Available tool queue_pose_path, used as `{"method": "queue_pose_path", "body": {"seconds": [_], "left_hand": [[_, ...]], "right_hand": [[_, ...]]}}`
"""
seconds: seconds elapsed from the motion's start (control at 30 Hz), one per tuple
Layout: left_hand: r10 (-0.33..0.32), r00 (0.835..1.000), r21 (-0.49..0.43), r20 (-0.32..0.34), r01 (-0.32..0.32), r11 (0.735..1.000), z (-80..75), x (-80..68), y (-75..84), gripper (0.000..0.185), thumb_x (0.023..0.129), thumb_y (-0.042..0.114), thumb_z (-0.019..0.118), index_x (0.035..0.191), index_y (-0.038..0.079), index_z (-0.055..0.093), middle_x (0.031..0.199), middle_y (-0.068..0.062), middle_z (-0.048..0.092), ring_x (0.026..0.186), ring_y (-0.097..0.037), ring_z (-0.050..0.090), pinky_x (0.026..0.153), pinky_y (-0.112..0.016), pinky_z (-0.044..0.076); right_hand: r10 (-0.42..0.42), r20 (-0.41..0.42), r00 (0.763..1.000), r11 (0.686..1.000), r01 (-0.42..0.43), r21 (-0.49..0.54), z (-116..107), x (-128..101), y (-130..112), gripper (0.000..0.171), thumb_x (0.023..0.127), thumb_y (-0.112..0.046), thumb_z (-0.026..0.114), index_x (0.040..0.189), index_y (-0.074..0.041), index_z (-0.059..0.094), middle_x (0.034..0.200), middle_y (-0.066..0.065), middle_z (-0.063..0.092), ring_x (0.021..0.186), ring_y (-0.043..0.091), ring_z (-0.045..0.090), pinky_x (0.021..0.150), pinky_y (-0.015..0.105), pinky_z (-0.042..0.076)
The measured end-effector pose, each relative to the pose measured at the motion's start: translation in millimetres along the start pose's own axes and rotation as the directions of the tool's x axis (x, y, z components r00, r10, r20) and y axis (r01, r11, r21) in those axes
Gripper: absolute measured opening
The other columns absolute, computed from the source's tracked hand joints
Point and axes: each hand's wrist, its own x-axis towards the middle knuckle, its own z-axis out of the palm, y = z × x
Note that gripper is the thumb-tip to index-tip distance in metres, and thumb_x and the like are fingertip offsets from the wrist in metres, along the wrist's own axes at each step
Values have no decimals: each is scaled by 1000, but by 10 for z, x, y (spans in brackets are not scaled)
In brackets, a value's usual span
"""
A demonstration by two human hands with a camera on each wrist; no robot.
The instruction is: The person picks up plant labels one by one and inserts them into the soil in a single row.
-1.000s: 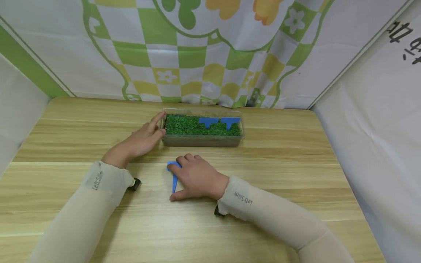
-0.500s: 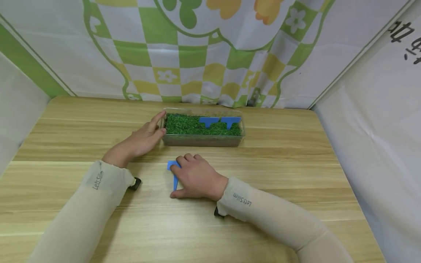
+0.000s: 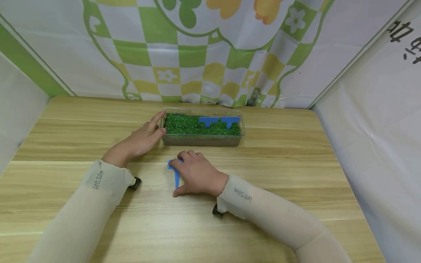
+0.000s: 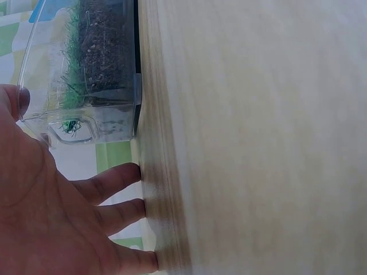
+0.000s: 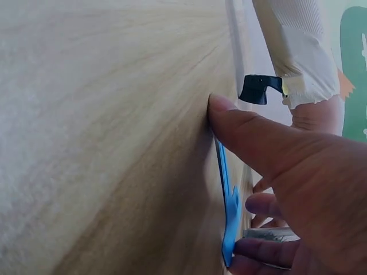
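Note:
A clear plastic planter box (image 3: pixel 202 140) holds dark soil and green artificial grass (image 3: pixel 181 125). Two blue T-shaped plant labels stand upright in the right half of the grass: one label (image 3: pixel 208 119) near the middle, another label (image 3: pixel 231 119) nearer the right end. At the box's left end my left hand (image 3: pixel 139 142) touches the wall, its fingers spread and fairly straight. In front of the box, my right hand (image 3: pixel 198 175) grips a third blue plant label (image 3: pixel 177 177) low over the tabletop, fingers at its wide head and thumb by its pointed tip. The palm covers part of that head.
The wooden table (image 3: pixel 279 157) extends around the box on both sides and in front. Behind it hangs a green, yellow and white checked curtain (image 3: pixel 190 54). A white wall sheet (image 3: pixel 378 117) borders the right side.
The right hand has shifted slightly away from me, and the label's pointed end has swung a little to the right. The left hand and the box stay in place.

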Motion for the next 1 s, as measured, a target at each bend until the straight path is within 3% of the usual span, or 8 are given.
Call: {"method": "queue_pose_path", "body": {"seconds": [0.3,0.67,1.0], "left_hand": [[1,1000,5,-6,-1,1000,-5,12,1,62,106,55,22,155,50,-17,160,-27,27,150,-48,17,107,-82,-3],[7,1000,6,-9,-7,1000,3,14,-13,62,106,54,22,154,50,-17,161,-27,26,150,-48,16,106,-82,-3],[3,1000,-5,-5,-3,1000,10,15,-21,62,106,55,22,153,52,-17,161,-27,26,150,-49,14,106,-82,-6]], "right_hand": [[20,3,1000,999,-20,31,-13,2,15,94,75,-74,72,149,-22,48,140,4,51,125,24,49,103,43,45],[52,34,998,997,-54,63,-40,51,5,91,74,-66,78,148,-21,49,125,2,54,107,18,50,89,36,48],[82,74,994,997,-83,11,-74,82,-15,103,70,-70,78,148,-10,49,123,3,53,100,18,48,88,34,47]]}}
